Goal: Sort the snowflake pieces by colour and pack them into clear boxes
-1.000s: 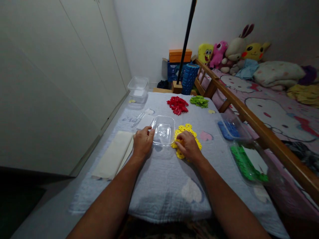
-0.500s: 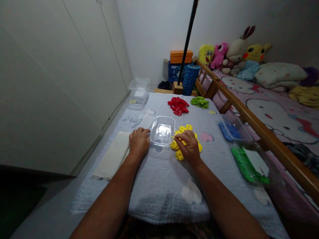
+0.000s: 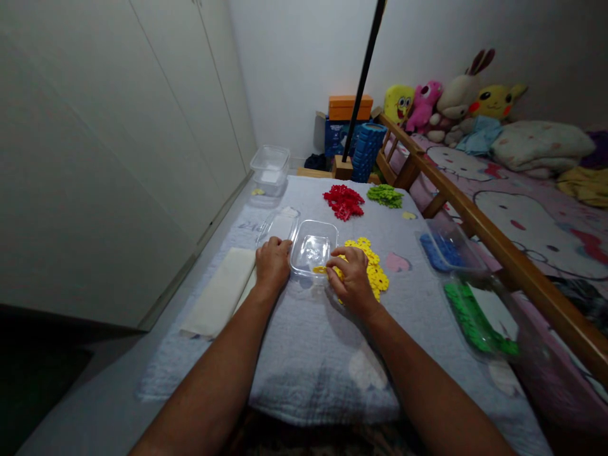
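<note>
A clear plastic container (image 3: 315,223) stands in the middle of the cloth, with a bright reflection in its bottom. My left hand (image 3: 274,263) is closed at its left rim, fingers curled against the edge. Between the thumb and fingers of my right hand (image 3: 350,275) is a yellow snowflake disc (image 3: 319,270), held over the container's near right corner. Beside and partly behind that hand lies a pile of yellow snowflake discs (image 3: 376,275). A clear lid (image 3: 278,227) rests just beyond my left hand.
Red pieces (image 3: 344,202) and light green pieces (image 3: 385,196) lie at the back. Clear boxes with blue pieces (image 3: 441,252) and green pieces (image 3: 477,320) stand on the right by the wooden bed rail (image 3: 456,196). Folded cream cloth (image 3: 221,291) and stacked clear containers (image 3: 270,168) are left.
My right hand has moved left from the yellow pile, bringing the pinched disc over the container's edge. My left hand stays at the left rim. The view has shifted slightly.
</note>
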Motion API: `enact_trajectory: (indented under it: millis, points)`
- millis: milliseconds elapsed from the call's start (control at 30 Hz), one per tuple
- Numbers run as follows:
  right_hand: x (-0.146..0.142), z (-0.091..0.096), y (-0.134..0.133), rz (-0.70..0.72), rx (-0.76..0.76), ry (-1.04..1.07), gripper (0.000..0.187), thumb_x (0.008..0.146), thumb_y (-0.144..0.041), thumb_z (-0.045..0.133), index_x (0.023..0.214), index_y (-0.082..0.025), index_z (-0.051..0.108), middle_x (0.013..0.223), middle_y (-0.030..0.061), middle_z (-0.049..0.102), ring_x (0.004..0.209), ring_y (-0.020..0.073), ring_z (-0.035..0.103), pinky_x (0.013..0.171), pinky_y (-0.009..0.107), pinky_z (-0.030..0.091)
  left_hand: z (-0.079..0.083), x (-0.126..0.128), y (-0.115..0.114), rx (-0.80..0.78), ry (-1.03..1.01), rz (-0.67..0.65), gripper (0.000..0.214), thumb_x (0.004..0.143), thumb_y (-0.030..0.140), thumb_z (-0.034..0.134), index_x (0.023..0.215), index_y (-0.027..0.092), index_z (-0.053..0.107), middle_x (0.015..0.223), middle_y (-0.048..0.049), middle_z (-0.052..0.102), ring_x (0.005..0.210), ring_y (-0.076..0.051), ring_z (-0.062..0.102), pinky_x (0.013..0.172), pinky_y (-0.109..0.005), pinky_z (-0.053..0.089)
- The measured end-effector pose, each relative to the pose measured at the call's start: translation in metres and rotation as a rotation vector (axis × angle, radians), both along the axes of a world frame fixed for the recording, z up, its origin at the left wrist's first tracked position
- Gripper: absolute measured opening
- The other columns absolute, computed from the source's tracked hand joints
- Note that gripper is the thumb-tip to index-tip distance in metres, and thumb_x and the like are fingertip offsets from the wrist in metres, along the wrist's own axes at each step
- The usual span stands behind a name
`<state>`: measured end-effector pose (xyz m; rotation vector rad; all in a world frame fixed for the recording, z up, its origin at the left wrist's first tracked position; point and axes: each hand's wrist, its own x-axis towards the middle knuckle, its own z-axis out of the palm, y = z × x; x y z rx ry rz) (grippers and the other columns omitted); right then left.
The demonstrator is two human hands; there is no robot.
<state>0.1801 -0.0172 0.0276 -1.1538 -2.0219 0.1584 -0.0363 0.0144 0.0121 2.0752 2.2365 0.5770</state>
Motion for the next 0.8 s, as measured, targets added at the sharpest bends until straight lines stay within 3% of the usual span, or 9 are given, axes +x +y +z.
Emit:
enact_trajectory:
  millis: [133,267,467,600,800]
  points:
    - [-0.001,-0.003,0.001,-0.038,-0.020,-0.021,0.012,0.092,-0.022,0.059,0.086,-0.024,0.069,0.117,0.0066,0.066,0.117,0.0264,0.050,0.103,0.046,0.035,-0.001,-0.002,0.000,0.038,-0.096,-0.007,0.034,0.091,0.023,0.053,0.118,0.022,0.074,0.114,-0.0131,0.067,0.107,-0.029,0.063,0.093,-0.041,0.045]
    - [0.002,-0.005,0.005,-0.064,-0.002,0.001,0.013,0.095,-0.025,0.057,0.093,-0.024,0.070,0.119,0.0078,0.065,0.117,0.0260,0.051,0.104,0.045,0.035,-0.001,-0.008,0.000,0.117,-0.333,-0.034,0.035,0.089,0.015,0.045,0.109,0.018,0.074,0.109,-0.0115,0.070,0.105,-0.025,0.065,0.097,-0.037,0.047]
    - [0.022,-0.010,0.013,-0.138,-0.040,-0.028,0.016,0.090,-0.018,0.055,0.095,-0.023,0.069,0.114,0.0084,0.065,0.114,0.0271,0.051,0.102,0.047,0.036,0.010,-0.008,-0.007,0.112,-0.815,0.032,0.038,0.095,0.041,0.043,0.111,0.018,0.068,0.082,-0.0033,0.069,0.074,-0.018,0.064,0.070,-0.030,0.049]
    - [0.028,-0.013,0.011,-0.120,-0.081,-0.174,0.016,0.083,-0.027,0.068,0.098,-0.023,0.071,0.123,0.0104,0.064,0.121,0.0323,0.046,0.107,0.055,0.030,0.016,-0.002,-0.011,0.067,-0.902,-0.012,0.045,0.088,0.050,0.052,0.114,0.016,0.066,0.070,0.0014,0.061,0.060,-0.015,0.055,0.058,-0.027,0.042]
    - [0.024,-0.011,0.007,-0.048,-0.137,-0.305,0.021,0.080,-0.033,0.075,0.099,-0.024,0.070,0.126,0.0112,0.063,0.125,0.0344,0.044,0.111,0.060,0.024,0.014,0.002,-0.010,0.028,-0.930,-0.037,0.044,0.077,0.036,0.061,0.116,0.015,0.065,0.058,0.0087,0.044,0.051,-0.011,0.042,0.052,-0.023,0.032]
